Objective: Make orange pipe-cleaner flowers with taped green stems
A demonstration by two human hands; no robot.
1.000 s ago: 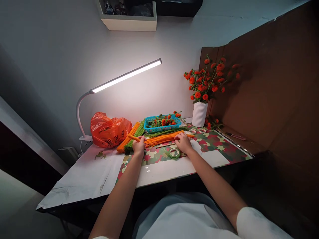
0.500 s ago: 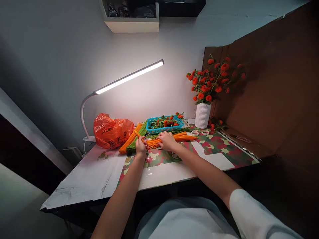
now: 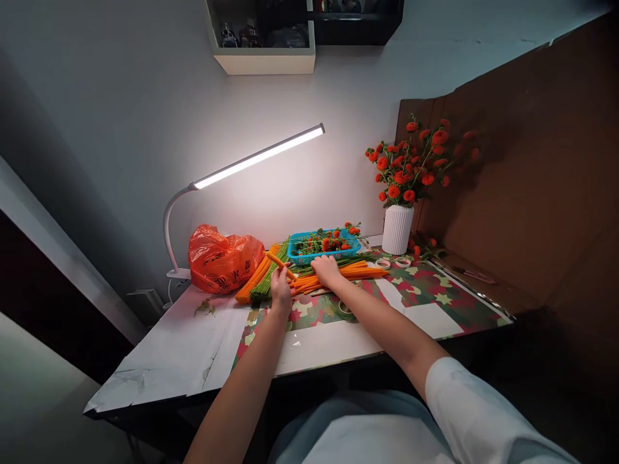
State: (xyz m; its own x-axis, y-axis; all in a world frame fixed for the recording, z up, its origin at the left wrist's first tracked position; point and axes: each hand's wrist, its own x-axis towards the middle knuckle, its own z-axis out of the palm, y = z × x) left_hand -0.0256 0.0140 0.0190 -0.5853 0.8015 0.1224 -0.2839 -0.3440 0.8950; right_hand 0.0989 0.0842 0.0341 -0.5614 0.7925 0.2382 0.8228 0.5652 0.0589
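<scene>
My left hand [image 3: 281, 290] is closed around an orange fuzzy pipe cleaner piece [image 3: 277, 260], whose ridged, coiled-looking end sticks up past the fingers toward the upper left. My right hand [image 3: 327, 270] is over a pile of loose orange pipe cleaners [image 3: 365, 272], its fingers curled downward and pressed together near the green stems behind. What those fingertips grip is hidden. Beside my left hand lie a bundle of orange pipe cleaners [image 3: 249, 287] and a bundle of green pipe cleaners [image 3: 265, 283].
Behind my hands stands a blue basket [image 3: 300, 260] of orange flowers. An orange plastic bag [image 3: 225, 261] and a lamp [image 3: 258, 157] are to the left. On the right are a white vase [image 3: 397, 231] with flowers and tape rolls [image 3: 382, 264]. Another roll [image 3: 344, 308] lies nearer me.
My right hand has shifted slightly back toward the basket, off the front of the orange pile. The piece in my left hand tilts lower. The whole view has moved a little.
</scene>
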